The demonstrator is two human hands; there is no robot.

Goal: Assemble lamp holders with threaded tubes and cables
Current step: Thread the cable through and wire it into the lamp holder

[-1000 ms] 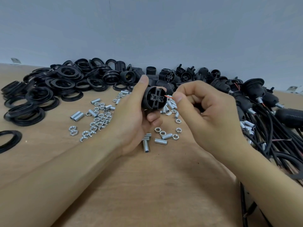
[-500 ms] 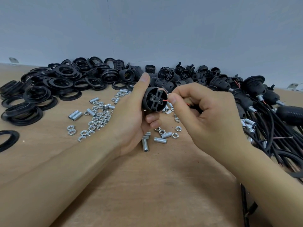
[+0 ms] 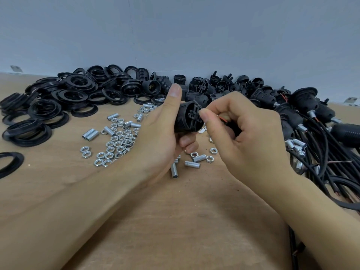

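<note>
Two hands busy: left hand (image 3: 155,137) grips lamp holder (image 3: 188,118), right hand (image 3: 243,133) pinches red wire (image 3: 222,119) at its terminal block. Risk: wire misses the slot, bends.

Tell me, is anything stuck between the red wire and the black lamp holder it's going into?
Nothing visible is in the way. The right hand pinches the red wire right at the end of the lamp holder, which the left hand grips. The fingertips hide the wire's tip, so whether it is in yet cannot be told.
</note>
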